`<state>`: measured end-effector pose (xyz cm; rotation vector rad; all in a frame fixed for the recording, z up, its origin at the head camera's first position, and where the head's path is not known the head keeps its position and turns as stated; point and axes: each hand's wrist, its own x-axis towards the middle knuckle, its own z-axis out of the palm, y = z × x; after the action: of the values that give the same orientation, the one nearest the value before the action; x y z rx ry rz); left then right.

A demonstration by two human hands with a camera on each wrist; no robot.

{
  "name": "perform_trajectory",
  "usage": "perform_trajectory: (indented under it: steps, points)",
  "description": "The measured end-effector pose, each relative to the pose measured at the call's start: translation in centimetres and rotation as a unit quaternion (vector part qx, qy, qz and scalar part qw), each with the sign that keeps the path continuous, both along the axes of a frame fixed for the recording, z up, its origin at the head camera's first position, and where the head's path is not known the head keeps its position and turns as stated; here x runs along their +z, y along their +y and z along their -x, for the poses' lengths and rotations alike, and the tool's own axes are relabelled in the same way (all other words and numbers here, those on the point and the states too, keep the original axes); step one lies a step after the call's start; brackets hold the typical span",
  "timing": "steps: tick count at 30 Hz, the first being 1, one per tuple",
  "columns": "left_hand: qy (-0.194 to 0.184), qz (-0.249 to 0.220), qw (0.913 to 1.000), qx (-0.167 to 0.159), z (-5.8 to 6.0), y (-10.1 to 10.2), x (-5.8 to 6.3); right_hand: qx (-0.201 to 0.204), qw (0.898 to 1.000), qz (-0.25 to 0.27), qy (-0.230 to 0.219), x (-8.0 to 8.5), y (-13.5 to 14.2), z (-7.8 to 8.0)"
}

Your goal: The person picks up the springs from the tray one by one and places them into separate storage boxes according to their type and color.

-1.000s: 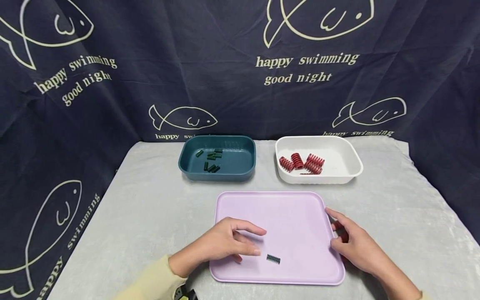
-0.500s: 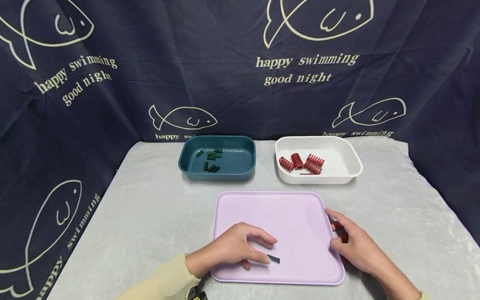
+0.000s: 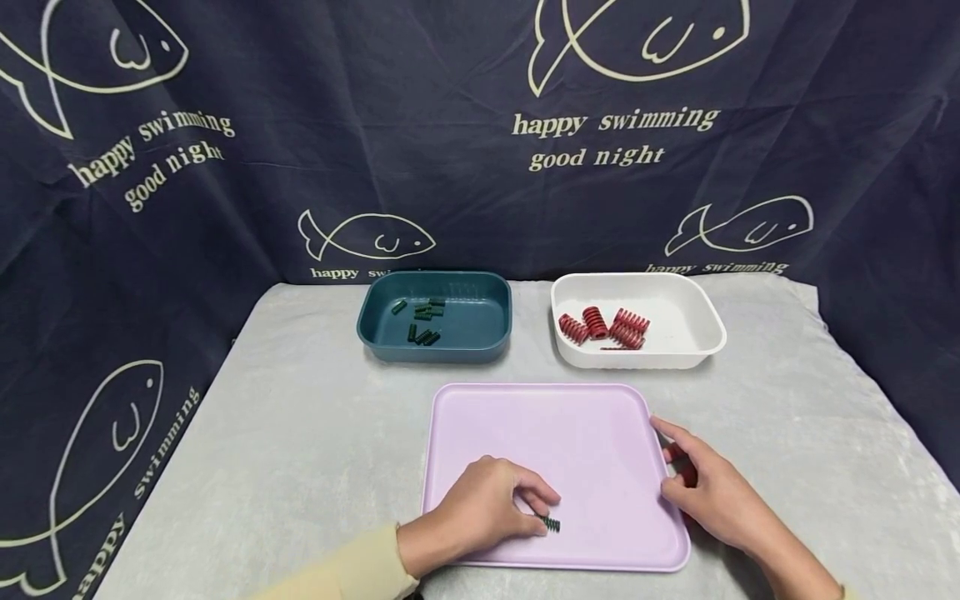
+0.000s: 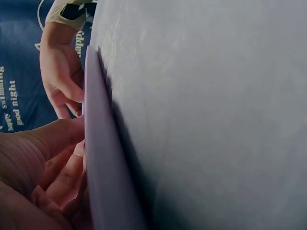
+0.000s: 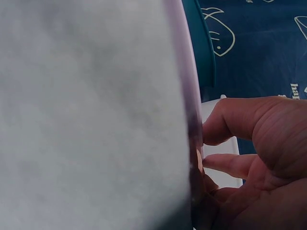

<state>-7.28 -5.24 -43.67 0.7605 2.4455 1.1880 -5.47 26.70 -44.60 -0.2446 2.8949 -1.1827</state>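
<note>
A small dark green spring lies on the lilac tray, low in the head view. My left hand reaches over the tray, its thumb covering the spring's left end. The index finger is bent above the spring, with a gap visible between it and the thumb. My right hand holds the tray's right edge, thumb and index finger against the rim. Its other fingers are shaded and partly hidden there. In the right wrist view, the thumb touches the tray rim.
Behind the tray stands a teal bin with several green springs. Beside it is a white bin with several red springs. A grey cloth covers the table; a dark blue fish-print curtain hangs behind.
My left hand has moved right and nearer over the tray to the spring, and its fingers have drawn closer together. The right hand and the spring have stayed in place.
</note>
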Motion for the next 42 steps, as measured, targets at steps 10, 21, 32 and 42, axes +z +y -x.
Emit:
perform_trajectory:
  steps: [10, 21, 32, 42]
  points:
    - [-0.117, -0.079, 0.9900, 0.010, 0.7, -0.7, -0.1, 0.005, 1.000, 0.017, -0.001, -0.2, 0.0, -0.1]
    - [-0.206, -0.141, 0.9673, 0.043, 2.5, -1.6, 1.0, 0.005, 1.000, 0.016, -0.013, 0.0, 0.1, 0.0]
    - [-0.185, -0.180, 0.9627, 0.080, 6.2, -4.3, 3.0, 0.006, 1.000, 0.016, -0.007, 0.1, 0.1, 0.0]
    - [-0.138, -0.149, 0.9699, 0.135, 10.7, -7.2, 5.8, 0.004, 1.000, 0.013, -0.017, 0.1, 0.1, 0.0]
